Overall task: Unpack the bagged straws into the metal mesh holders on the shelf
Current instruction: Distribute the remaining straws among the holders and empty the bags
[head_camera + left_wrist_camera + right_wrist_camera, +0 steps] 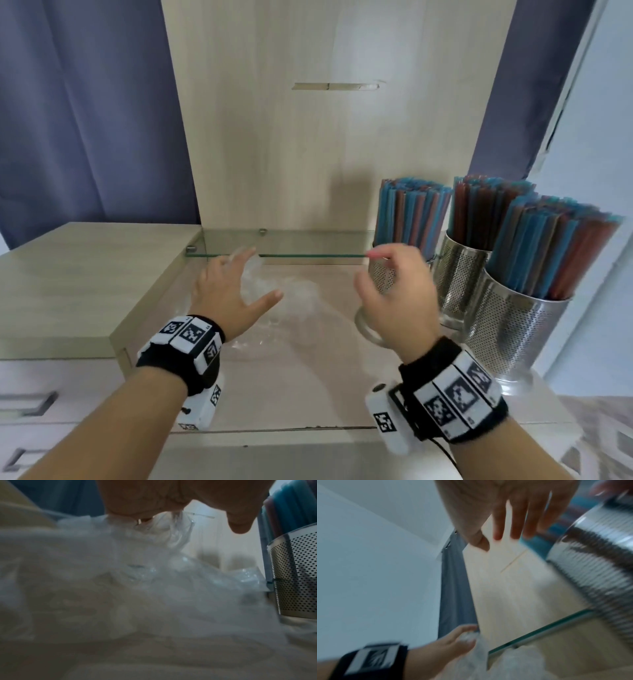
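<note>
A crumpled, empty-looking clear plastic bag (294, 301) lies on the wooden surface below a glass shelf (308, 255). My left hand (236, 284) pinches the bag's gathered top (164, 524) between its fingers. My right hand (397, 287) hovers with loose fingers and holds nothing, just in front of the leftmost metal mesh holder (380, 277). Two more mesh holders (459, 270) (510, 329) stand to its right. All three are packed with upright blue and brown-red straws (411, 212). In the right wrist view my right fingers (513, 513) are straight beside a blurred holder (599, 561).
A raised wooden cabinet top (78, 274) borders the recess on the left, with drawers (30, 404) below it. A tall wooden back panel (325, 120) stands behind the shelf, with blue curtains (85, 102) on both sides. The holders fill the right side.
</note>
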The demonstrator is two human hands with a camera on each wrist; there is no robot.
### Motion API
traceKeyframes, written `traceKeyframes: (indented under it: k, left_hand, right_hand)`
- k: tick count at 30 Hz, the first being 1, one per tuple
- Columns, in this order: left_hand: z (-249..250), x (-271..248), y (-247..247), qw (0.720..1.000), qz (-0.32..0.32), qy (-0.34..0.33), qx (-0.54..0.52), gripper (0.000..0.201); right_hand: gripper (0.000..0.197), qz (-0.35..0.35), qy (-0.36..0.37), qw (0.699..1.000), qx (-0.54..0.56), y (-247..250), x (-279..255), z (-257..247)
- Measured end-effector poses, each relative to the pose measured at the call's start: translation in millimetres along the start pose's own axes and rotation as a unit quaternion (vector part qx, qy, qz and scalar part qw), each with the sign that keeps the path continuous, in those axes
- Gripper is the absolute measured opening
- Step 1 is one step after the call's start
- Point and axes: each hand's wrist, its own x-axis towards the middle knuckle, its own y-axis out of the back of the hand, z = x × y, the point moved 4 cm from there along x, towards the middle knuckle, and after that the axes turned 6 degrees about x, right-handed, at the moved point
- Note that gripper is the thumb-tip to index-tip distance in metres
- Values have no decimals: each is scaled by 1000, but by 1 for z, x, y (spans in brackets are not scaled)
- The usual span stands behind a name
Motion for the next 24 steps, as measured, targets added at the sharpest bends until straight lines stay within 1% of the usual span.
traceKeyframes:
  k: [1,2,3,4,5,6,8,10,14,17,21,24]
  left_hand:
    - [-3,0,-1,1000,-13,15,6,105]
    - [-5,0,-1,999,-21,29,8,106]
    - [-7,0,-1,999,-25,42,5,107]
    - [-8,1,0,998,-26,54,-3,105]
    - [-9,1,0,997,-27,65,-13,102]
    - [-9,1,0,997,-29,73,-23,100]
    - [-10,2,0,995,-28,85,-43,99]
    - [-11,3,-3,994,-24,91,-58,97]
    - [-14,5,-10,992,-18,100,-71,96]
    - [-14,6,-15,993,-18,98,-62,92]
    - [-16,7,-18,994,-22,99,-48,88]
    - [-17,6,-19,994,-21,99,-50,86]
  right_hand:
    - [40,103,-22,994,9,18,1,10]
    - [56,148,-62,987,13,27,3,23]
    - [75,139,-107,984,11,28,7,39]
    - [92,99,-143,985,9,25,11,52]
    - [105,54,-166,985,11,20,14,65]
    - [112,20,-182,983,18,14,15,75]
    - [114,-6,-200,979,21,5,18,89]
    - [111,-18,-214,977,13,-4,21,93]
    - [99,-69,-218,973,40,-27,29,82]
    - [90,-94,-214,971,52,-41,38,72]
    - [95,-112,-210,970,55,-53,38,66]
    - [108,-142,-220,963,63,-43,30,58]
